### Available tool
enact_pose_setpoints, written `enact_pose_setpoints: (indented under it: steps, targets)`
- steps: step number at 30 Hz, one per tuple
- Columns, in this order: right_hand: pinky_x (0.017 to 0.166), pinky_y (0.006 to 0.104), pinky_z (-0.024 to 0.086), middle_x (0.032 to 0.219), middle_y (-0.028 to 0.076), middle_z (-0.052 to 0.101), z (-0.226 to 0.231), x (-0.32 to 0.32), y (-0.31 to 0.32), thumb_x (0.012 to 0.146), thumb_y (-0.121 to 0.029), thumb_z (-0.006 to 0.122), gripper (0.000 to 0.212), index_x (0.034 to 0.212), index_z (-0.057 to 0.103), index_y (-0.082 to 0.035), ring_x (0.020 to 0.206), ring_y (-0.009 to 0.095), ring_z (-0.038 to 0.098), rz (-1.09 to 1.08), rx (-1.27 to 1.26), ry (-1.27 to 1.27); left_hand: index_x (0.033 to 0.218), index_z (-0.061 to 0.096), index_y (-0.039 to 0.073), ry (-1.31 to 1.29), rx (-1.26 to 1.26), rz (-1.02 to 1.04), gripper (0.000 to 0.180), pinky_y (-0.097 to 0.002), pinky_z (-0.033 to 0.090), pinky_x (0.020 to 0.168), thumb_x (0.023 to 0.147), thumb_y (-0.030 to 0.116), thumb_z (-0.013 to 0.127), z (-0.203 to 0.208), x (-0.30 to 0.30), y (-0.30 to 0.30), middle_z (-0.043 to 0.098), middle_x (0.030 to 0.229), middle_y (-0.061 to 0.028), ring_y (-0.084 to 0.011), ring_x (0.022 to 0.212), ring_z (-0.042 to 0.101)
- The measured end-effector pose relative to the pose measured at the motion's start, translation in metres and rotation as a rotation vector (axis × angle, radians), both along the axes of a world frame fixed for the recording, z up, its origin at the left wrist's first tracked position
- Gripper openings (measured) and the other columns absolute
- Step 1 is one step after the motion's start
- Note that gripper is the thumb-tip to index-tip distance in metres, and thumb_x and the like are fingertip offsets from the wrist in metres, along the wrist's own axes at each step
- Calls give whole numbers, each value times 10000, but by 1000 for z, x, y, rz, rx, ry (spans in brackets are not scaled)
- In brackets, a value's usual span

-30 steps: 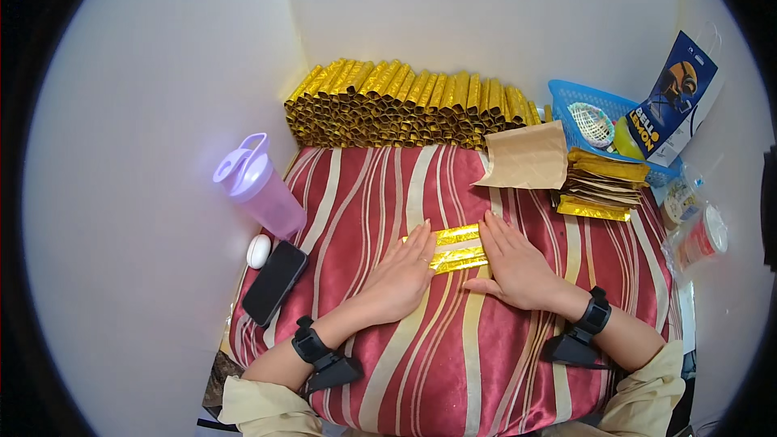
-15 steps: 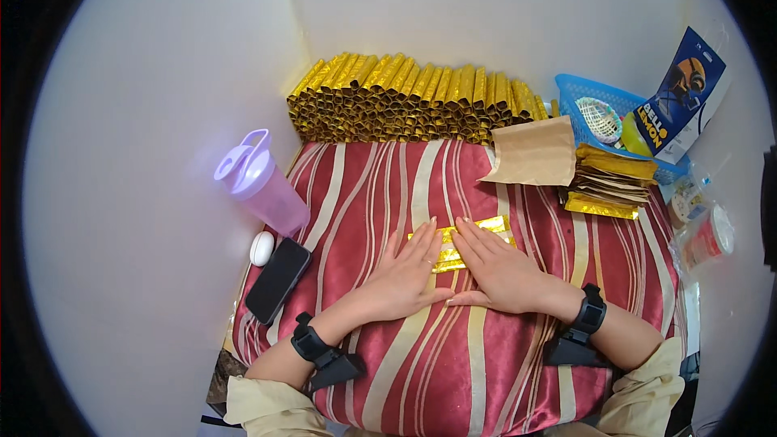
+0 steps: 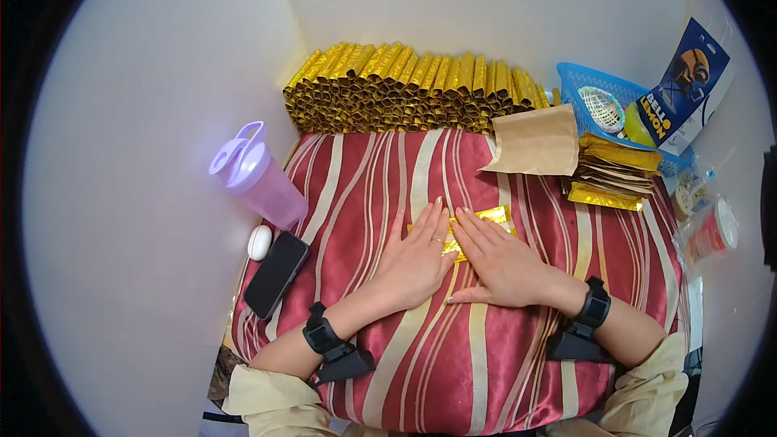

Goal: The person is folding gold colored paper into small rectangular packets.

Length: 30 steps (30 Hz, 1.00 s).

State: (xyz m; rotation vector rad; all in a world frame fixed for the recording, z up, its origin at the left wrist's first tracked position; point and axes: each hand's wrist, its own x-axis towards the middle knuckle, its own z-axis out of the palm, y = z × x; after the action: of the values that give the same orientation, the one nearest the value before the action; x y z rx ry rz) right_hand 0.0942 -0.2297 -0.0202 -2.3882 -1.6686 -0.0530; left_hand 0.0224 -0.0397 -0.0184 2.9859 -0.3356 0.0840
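A small gold foil piece [image 3: 496,215] with folded strips lies on the red, striped satin cloth [image 3: 405,372]. My left hand [image 3: 414,263] lies flat over the foil's left part, fingers stretched out and thumb spread toward its lower edge. Over the middle rests my right hand [image 3: 506,267], also flat, its straight fingers pointing away from me and its thumb out on the cloth. The two sets of fingertips almost meet. Much of the foil is hidden under them.
Rolled gold tubes [image 3: 388,85] are stacked along the back wall. At the right are a brown paper piece [image 3: 534,142], flat gold foil packets [image 3: 611,174], a blue basket [image 3: 595,77] and a wrapped cup [image 3: 716,231]. A purple bottle [image 3: 271,190], white oval object [image 3: 260,243] and phone [image 3: 277,275] sit left.
My left hand has slid slightly forward and right over the foil, its thumb now nearer the foil's lower edge. My right hand stays nearly in place. The whole view has shifted a little.
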Motion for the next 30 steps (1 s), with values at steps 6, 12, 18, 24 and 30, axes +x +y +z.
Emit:
enact_pose_setpoints:
  steps: [6,12,18,24,30]
  targets:
    - [1173,437,203,1512,309,239,3,10,-16,847,-723,468,1061,1449,226,117,1443,371,213,-60,-54,33,1488,169,-64,75,-36,36,656,-540,104,1162,992,300,400,3,-8,11,156,1572,-226,-317,1476,133]
    - [1182,431,174,1513,321,220,8,4,-12,838,-745,451,1102,1442,204,143,1448,383,189,-154,-144,-37,1492,153,-60,110,-65,65,661,-547,103,1160,991,296,396,7,-13,13,148,1574,-225,-322,1478,121]
    - [1188,431,156,1504,333,231,-7,-25,29,838,-743,453,1101,1437,211,148,1442,397,197,-48,43,23,1492,162,-57,102,-43,54,661,-546,117,1159,990,303,397,3,-11,13,149,1580,-206,-313,1479,124]
    - [1175,436,196,1512,309,239,3,1,-4,875,-681,474,1012,1438,238,127,1434,379,232,-43,-14,77,1491,169,-55,89,-36,55,657,-549,127,1154,993,309,393,5,-12,14,158,1577,-208,-316,1476,131]
    - [1166,451,209,1503,285,280,3,17,-33,891,-650,476,954,1433,271,108,1421,358,271,-111,-44,-47,1487,171,-57,66,-45,47,655,-551,122,1154,994,311,398,4,-12,16,177,1566,-222,-328,1472,140]
